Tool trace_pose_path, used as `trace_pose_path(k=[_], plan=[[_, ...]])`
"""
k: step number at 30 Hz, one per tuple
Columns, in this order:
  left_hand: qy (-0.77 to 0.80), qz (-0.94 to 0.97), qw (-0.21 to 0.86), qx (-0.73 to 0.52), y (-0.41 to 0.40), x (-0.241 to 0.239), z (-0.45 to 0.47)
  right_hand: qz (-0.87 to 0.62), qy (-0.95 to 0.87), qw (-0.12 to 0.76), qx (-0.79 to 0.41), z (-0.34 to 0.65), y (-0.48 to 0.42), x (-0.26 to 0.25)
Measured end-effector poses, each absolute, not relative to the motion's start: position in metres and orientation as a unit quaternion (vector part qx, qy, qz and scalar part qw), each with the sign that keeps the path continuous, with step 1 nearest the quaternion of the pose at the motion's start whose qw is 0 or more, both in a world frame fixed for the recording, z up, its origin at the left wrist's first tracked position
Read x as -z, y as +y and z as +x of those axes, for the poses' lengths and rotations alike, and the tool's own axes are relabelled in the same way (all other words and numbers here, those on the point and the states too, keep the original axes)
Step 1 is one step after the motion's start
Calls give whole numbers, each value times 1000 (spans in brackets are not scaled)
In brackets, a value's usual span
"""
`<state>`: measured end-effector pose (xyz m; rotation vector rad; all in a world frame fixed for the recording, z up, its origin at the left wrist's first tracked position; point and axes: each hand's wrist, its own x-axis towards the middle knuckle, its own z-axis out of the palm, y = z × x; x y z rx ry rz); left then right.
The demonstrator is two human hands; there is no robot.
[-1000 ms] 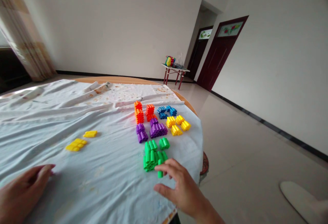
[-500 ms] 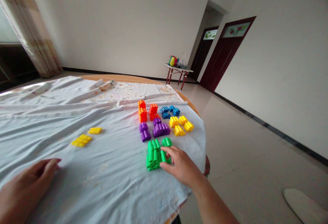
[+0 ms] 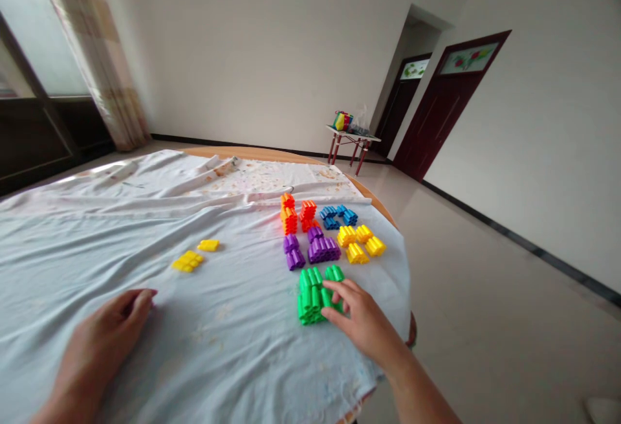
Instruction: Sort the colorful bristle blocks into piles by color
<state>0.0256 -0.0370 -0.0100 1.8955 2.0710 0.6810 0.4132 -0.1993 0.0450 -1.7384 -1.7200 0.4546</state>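
My right hand is over the green ridged plastic blocks, thumb and forefinger apart at the right side of the cluster. Its fingers partly cover some green pieces, and whether they touch is hard to tell. On the cloth at the left rests my left hand, fingers curled in and thumb against them, with no object showing. Beyond it lie flat yellow pieces and a smaller yellow piece. Behind the green group are purple blocks, yellow blocks, orange blocks and blue blocks.
A wrinkled light blue cloth covers the round table, whose wooden rim shows at the back. The table edge runs close to my right forearm. Farther off, a small folding table carries a colourful bag by the dark red door.
The view has turned slightly left, so everything appears farther right. Both hands keep nearly the same pose and place relative to the blocks.
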Motion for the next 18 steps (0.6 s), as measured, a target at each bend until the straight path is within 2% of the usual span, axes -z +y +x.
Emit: trace_pose_path(k=[2, 7, 13, 18], plan=[[712, 644, 163, -229, -47, -6, 35, -658, -643, 360, -155, 412, -204, -43], [692, 655, 168, -250, -52, -13, 42, -612, -651, 427, -139, 377, -208, -51], [665, 683, 126, -273, -53, -7, 40, -506, -745, 385, -202, 281, -163, -69], [654, 708, 54, -259, -50, -3, 39, -501, -786, 326, -158, 223, -88, -59]])
